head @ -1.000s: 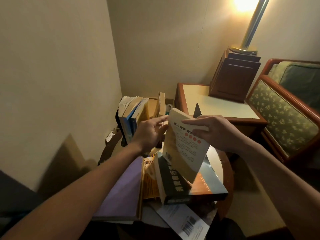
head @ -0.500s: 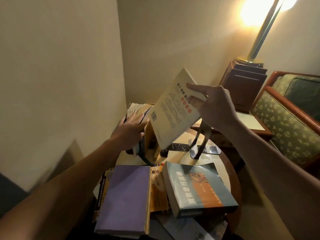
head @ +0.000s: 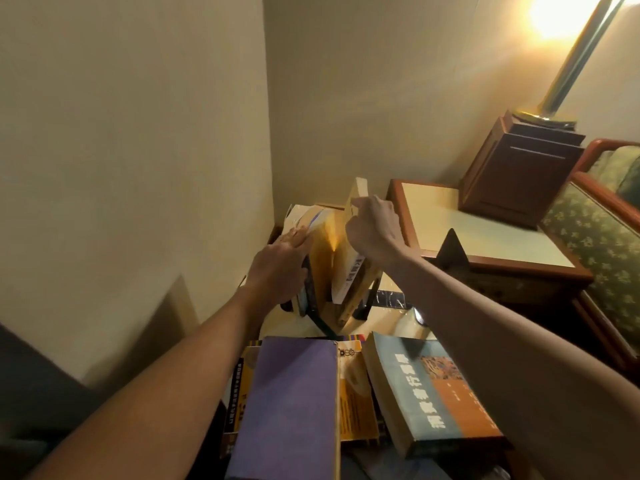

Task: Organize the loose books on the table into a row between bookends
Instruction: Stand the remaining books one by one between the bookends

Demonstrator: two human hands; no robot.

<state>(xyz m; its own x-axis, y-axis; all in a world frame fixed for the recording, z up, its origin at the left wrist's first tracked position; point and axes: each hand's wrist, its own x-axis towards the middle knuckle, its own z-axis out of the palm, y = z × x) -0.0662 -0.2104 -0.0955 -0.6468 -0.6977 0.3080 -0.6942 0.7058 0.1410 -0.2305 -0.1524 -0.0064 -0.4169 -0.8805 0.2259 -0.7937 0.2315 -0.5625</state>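
Our right hand (head: 374, 230) grips a pale book (head: 353, 275) tilted into the row (head: 322, 265) our flat left hand (head: 277, 268) braces; several loose books (head: 291, 403) lie flat on the desk (head: 394, 320), not yet shelved.

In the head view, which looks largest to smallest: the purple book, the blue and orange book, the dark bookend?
1. purple book and blue and orange book: nearly alike, both near the camera, so unranked.
2. dark bookend: clearly smallest, farther away.
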